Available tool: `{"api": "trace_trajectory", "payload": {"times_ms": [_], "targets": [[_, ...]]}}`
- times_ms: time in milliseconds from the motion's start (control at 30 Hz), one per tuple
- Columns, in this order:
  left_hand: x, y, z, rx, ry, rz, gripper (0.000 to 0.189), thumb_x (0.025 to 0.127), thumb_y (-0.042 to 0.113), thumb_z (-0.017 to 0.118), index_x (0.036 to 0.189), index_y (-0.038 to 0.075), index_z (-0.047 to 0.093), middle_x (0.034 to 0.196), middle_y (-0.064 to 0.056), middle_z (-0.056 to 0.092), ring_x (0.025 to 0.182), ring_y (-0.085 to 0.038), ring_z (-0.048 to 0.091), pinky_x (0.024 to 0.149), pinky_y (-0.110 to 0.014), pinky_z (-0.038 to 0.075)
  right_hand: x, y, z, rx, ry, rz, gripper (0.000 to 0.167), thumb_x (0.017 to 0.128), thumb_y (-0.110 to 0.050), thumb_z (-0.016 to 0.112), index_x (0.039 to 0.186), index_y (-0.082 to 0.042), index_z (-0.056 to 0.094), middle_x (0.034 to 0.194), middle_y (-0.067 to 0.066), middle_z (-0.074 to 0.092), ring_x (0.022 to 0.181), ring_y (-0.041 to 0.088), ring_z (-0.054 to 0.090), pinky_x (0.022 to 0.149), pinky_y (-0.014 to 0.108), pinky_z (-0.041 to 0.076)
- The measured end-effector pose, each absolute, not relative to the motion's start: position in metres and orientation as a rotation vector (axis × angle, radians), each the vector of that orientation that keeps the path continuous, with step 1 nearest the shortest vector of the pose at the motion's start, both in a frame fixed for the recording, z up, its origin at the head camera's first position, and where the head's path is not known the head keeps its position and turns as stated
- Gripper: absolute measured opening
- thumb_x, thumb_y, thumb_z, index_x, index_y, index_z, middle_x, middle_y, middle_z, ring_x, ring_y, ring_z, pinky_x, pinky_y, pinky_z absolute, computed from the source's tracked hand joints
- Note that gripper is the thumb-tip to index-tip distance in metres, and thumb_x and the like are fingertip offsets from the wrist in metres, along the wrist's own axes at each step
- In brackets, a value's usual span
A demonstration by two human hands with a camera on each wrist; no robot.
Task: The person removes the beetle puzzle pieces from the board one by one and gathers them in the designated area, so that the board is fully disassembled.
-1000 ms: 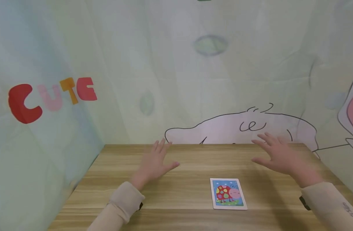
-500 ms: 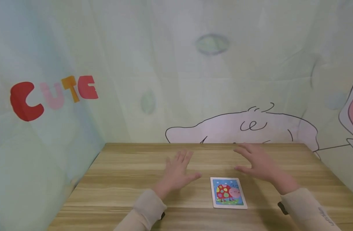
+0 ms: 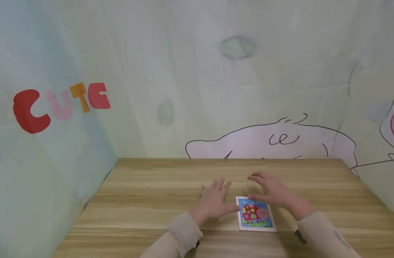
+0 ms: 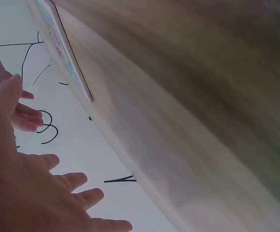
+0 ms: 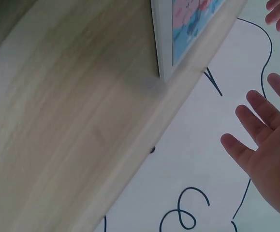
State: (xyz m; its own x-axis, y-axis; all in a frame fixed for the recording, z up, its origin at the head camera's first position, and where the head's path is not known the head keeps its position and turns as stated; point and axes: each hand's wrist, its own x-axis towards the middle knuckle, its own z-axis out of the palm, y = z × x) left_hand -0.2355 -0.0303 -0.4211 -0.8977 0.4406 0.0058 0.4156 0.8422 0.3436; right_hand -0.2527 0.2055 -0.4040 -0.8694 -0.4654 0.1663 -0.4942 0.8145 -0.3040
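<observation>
A white-bordered ladybug picture board (image 3: 256, 215) is seen lying flat, picture side up, on the near part of the wood-grain worktop (image 3: 145, 200), right of centre in the head view. The work is judged to be at an early stage: both hands are placed about the board, but it is not held. The left hand (image 3: 213, 203) is held at its left, palm down, fingers spread and nearly straight; its thumb is seen across the left border in the head view, yet a gap is shown between thumb and board in the left wrist view. The right hand (image 3: 274, 193) is held by the far right corner, fingers loosely bent; its thumb is seen across the far border, and whether the surface is touched there cannot be told. Both grips are recorded as wide, with nothing in them. What is done is judged to be limited to the placing of the hands; what is left is judged to be a firm hold and the handling of the board. No container is seen in any view, so no contents are recorded. Behind the worktop, a pale printed backdrop (image 3: 184, 71) is hung, marked with an animal outline (image 3: 242, 143).
</observation>
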Motion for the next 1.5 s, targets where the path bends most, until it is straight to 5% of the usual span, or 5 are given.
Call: {"api": "trace_trajectory", "payload": {"times_ms": [267, 833, 1500], "targets": [[-0.233, -0.021, -0.424, 0.658, 2.861, 0.541, 0.087, 0.083, 0.065, 0.059, 0.151, 0.016, 0.033, 0.157, -0.014, 0.025, 0.144, -0.039, 0.022, 0.106, -0.072, 0.018, -0.254, 0.197, -0.411, 0.829, -2.961, 0.677, 0.06, 0.08, -0.04, 0.077, 0.127, -0.007, 0.059, 0.129, 0.017, 0.054, 0.121, 0.04, 0.049, 0.096, 0.06, 0.042], [-0.236, -0.011, -0.431, 0.613, 2.804, 0.392, 0.087, 0.08, 0.066, 0.062, 0.148, 0.018, 0.038, 0.154, -0.011, 0.032, 0.142, -0.035, 0.027, 0.104, -0.071, 0.021, -0.262, 0.18, -0.427, 0.647, -3.195, 0.909, 0.037, 0.077, -0.021, 0.081, 0.111, -0.015, 0.067, 0.103, -0.004, 0.058, 0.097, 0.015, 0.056, 0.091, 0.043, 0.05], [-0.234, -0.008, -0.434, 0.606, 2.766, 0.356, 0.083, 0.08, 0.066, 0.062, 0.147, 0.021, 0.042, 0.156, -0.012, 0.029, 0.144, -0.037, 0.023, 0.107, -0.07, 0.019, -0.26, 0.173, -0.428, 0.542, -3.273, 0.826, 0.025, 0.076, -0.017, 0.082, 0.096, -0.013, 0.067, 0.093, -0.003, 0.058, 0.087, 0.014, 0.054, 0.088, 0.04, 0.051]]}}
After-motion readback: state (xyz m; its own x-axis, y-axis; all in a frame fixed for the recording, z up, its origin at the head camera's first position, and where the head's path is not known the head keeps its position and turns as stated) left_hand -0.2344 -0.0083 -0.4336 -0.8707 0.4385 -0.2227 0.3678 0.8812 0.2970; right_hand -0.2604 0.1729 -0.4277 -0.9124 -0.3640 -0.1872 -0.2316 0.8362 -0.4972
